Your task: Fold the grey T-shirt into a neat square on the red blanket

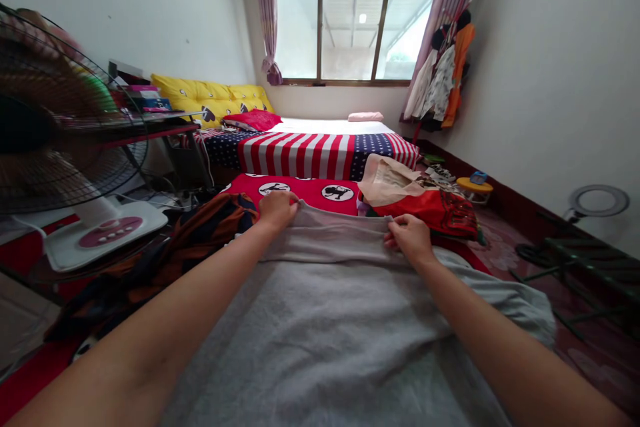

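Garment in grey, laid out right in front of the person, near edge running out of sight below, far edge pulled up between two bare hands. Left hand: thumb and fingers pinched on the far edge, at its left end. Right hand: same pinch, right end of that edge. Cloth between them looks taut, sagging slightly in the middle, with a band just below it; wrinkles further down. A grey flap sticks out past the right forearm.

Under and beyond it, red cloth with round black-and-white prints; can't see what supports it from here. Left of the garment, orange-and-dark clothing in a heap, partly behind the left forearm. Far right, red clothing piled, sheer pale cloth on top.

Fan near me on the left, blades blurred. Behind it, counter with boxes. Across the room, bed with stars-and-stripes cover, yellow cushion, red pillow, all below the window. Right side: clothes on hooks or hangers, can't tell which; yellow stool, ring light.
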A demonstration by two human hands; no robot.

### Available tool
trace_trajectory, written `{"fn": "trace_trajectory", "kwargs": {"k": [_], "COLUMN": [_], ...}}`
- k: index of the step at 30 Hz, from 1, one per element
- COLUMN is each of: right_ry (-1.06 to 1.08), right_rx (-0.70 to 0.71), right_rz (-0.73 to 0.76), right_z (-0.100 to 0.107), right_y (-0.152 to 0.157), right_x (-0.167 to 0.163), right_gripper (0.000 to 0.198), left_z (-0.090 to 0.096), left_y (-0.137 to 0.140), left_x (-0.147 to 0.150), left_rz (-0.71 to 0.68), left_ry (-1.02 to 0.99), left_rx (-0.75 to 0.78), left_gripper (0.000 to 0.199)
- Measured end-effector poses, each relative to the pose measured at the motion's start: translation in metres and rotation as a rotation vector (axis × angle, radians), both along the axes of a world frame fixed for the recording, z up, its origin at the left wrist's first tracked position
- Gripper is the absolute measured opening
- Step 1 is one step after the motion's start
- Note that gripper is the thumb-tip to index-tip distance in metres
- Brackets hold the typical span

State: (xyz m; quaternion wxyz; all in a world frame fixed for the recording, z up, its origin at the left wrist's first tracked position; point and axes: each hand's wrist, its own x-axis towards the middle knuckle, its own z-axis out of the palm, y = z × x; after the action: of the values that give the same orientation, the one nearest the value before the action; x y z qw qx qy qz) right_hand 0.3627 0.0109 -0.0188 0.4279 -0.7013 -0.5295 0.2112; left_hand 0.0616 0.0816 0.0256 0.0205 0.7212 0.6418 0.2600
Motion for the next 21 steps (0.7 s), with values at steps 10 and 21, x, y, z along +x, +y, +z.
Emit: {"fn": "trace_trajectory", "kwargs": {"k": [10,21], "right_ry": [0.179,-0.37], "right_rx": [0.32,0.235], "right_rz": [0.049,0.362], "right_z": [-0.038,-0.054], "right_y": [0.007,0.007], "right_x": [-0.016,-0.017], "right_gripper": [0.019,0.056], "left_z": [-0.039,-0.053], "left_y": [0.027,-0.003], "left_x": [0.035,0.029], "left_rz": [0.007,-0.261], "left_ry": [-0.336,-0.216], "left_rx": [0.101,0.047], "left_gripper": [0.029,0.05]}}
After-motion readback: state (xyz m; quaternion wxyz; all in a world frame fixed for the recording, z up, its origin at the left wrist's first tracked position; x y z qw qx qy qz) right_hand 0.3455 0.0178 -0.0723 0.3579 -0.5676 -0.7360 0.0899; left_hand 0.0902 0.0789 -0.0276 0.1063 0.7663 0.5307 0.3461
